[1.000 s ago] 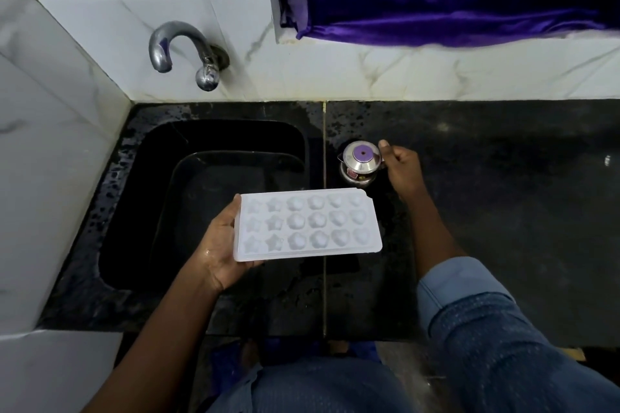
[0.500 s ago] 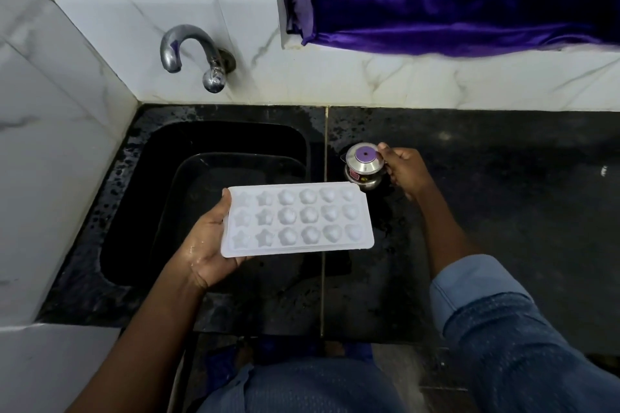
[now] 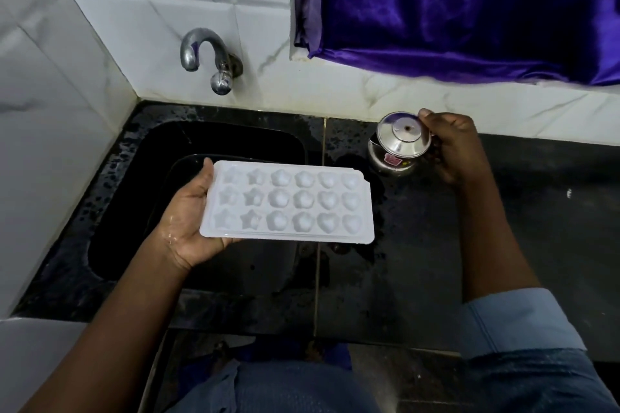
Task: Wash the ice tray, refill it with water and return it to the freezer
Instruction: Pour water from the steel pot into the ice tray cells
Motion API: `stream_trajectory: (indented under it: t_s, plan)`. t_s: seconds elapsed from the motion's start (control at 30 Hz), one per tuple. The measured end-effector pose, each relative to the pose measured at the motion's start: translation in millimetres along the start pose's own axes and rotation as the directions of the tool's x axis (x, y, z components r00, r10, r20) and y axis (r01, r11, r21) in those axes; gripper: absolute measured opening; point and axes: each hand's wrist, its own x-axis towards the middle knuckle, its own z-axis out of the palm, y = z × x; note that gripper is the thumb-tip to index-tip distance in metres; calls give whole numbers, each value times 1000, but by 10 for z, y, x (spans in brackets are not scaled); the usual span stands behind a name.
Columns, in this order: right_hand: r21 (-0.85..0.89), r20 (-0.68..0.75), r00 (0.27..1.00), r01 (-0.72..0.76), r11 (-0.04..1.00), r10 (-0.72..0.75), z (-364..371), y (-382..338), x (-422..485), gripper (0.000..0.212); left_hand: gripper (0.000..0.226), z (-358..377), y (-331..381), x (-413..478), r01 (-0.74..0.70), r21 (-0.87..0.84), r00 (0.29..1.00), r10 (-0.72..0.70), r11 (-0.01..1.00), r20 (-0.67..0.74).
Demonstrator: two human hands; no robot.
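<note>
The left hand (image 3: 188,225) carries the ice tray (image 3: 288,203) level above the right side of the sink (image 3: 235,132). Its grip is closed on the short end, thumb over the rim and fingers underneath. I'd guess it is kept flat like that so the pockets can take water without spilling. The hand is wet and shiny.

The tray is thin white plastic, a rectangle with clipped corners and three rows of six moulded pockets. There are stars at the left and rounder flower and heart shapes to the right. Whether any water sits in them I can't tell.

The right hand (image 3: 456,147) pinches the edge of a lid (image 3: 404,134), a polished steel dome with a small knob. It is tilted over a squat steel pot (image 3: 389,164) standing on the bench (image 3: 523,245) just right of the sink. Likely the refill water is in there, since the curved metal tap (image 3: 208,57) runs dry.

The bench is glossy black stone, beaded with drops near the sink. White marbled tile rises behind it, with a purple satin curtain (image 3: 469,3) above.
</note>
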Motion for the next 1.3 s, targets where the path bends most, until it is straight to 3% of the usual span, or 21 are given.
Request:
stream_trajectory:
  t_s: [0.63, 1.17, 1.3]
  plan:
    - [-159, 161, 986, 69, 985, -43, 125, -177, -228, 38, 72, -50, -41, -121, -23, 7, 1000, 24, 1000, -19]
    - [-266, 211, 977, 83, 960, -26, 238, -323, -242, 47, 72, -78, -45, -107, 14, -18, 1000, -14, 1000, 20]
    - [-255, 212, 975, 112, 960, -58, 235, -358, -250, 58, 72, -66, -55, -121, 17, -15, 1000, -17, 1000, 21]
